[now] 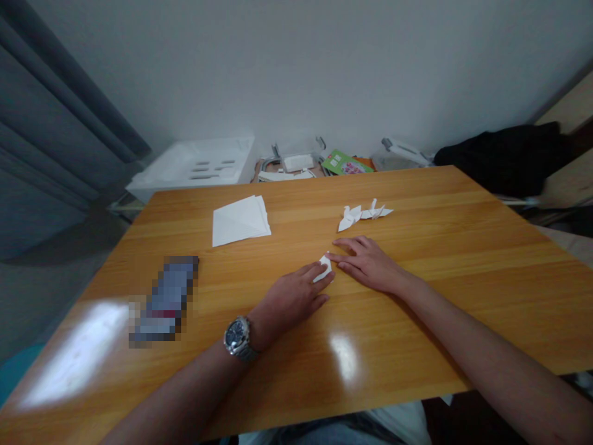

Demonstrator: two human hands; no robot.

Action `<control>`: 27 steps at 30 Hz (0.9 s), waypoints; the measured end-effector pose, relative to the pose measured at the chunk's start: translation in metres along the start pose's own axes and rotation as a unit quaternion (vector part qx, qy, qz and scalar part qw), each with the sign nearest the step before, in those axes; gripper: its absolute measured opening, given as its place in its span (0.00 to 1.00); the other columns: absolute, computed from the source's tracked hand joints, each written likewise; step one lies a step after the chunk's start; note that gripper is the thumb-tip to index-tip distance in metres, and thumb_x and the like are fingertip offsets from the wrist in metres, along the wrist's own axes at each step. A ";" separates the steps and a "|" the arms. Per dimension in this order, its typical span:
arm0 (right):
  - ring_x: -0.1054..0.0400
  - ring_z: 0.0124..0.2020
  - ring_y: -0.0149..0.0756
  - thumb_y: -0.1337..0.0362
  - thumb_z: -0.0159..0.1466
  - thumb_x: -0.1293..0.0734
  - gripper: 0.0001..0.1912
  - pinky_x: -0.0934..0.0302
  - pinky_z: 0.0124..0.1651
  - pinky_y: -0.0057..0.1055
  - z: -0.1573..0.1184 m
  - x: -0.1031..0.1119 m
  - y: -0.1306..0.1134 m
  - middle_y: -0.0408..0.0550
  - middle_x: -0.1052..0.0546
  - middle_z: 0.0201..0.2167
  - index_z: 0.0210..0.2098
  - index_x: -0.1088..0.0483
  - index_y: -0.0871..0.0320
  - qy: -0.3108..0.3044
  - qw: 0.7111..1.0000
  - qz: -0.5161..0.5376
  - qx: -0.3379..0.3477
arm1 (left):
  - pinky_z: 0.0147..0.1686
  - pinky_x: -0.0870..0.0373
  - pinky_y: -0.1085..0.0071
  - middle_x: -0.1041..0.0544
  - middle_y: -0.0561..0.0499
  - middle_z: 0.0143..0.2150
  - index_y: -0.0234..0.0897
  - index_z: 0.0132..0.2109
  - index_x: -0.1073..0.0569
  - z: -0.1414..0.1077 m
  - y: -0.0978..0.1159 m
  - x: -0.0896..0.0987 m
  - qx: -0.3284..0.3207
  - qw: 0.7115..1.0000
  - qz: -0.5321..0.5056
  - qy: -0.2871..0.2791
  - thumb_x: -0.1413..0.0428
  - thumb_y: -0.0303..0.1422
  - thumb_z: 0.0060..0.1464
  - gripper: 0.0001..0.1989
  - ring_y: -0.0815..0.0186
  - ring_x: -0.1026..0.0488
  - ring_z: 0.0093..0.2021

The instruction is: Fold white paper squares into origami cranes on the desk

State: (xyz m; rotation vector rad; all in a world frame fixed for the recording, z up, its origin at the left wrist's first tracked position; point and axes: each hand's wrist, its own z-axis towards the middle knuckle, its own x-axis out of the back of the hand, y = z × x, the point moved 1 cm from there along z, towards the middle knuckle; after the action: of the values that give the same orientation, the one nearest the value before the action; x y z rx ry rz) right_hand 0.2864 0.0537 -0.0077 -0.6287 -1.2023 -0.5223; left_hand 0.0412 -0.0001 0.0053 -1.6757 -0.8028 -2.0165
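A small folded piece of white paper lies on the wooden table, partly covered by fingers. My left hand, with a metal watch on its wrist, rests over the paper, its fingers stretched out and pressing it flat. From the other side, my right hand lies with fingers apart, a fingertip touching the paper's upper right edge. Just beyond the right hand stand white folded paper birds, close together.
White paper sheets lie stacked at the back left. A blurred-out phone-like object lies at the left. Behind the table are a white tray, a green booklet and dark cloth.
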 end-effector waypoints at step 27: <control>0.39 0.59 0.50 0.53 0.75 0.44 0.21 0.41 0.58 0.50 0.002 -0.002 -0.002 0.51 0.31 0.64 0.63 0.31 0.41 -0.003 1.000 -0.003 -0.016 | 0.65 0.34 0.61 0.38 0.43 0.71 0.39 0.67 0.36 -0.006 -0.010 0.001 -0.003 0.998 -0.057 -0.013 0.50 0.40 0.69 0.24 0.57 0.37 0.69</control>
State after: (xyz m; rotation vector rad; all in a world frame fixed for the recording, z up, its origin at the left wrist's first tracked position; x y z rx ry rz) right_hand 0.2835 0.0537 -0.0088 -0.6551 -1.2036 -0.5465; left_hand 0.0302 0.0030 0.0038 -1.6976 -0.9219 -2.0775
